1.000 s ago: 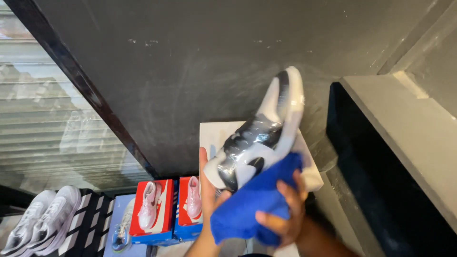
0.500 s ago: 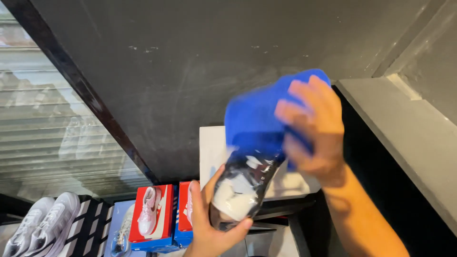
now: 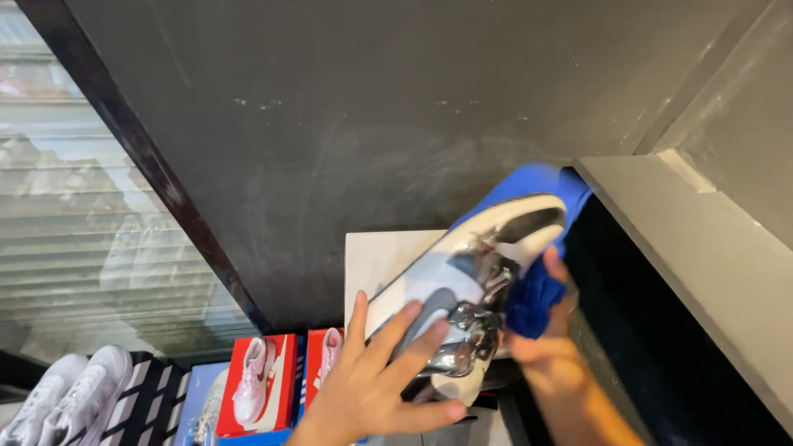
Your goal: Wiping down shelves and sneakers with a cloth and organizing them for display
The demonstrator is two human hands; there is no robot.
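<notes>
My left hand [image 3: 384,376] grips a white, grey and silver sneaker [image 3: 462,285] by its heel end, holding it tilted with the toe pointing up and to the right. A blue cloth [image 3: 533,281] is bunched in my right hand [image 3: 549,339], which presses it against the far side and toe of the sneaker. Most of the cloth is hidden behind the shoe. Both hands are raised in front of a dark grey wall [image 3: 396,124].
A white board [image 3: 376,264] leans behind the sneaker. Below stand red shoe boxes [image 3: 277,384] with pink and white shoes on them. White sneakers [image 3: 70,396] sit at the lower left. A window with blinds [image 3: 74,223] is on the left, a grey ledge [image 3: 686,256] on the right.
The sneaker has been turned from toe-down to toe-up-right. My right hand with the blue cloth dropped from above the shoe to behind its right side.
</notes>
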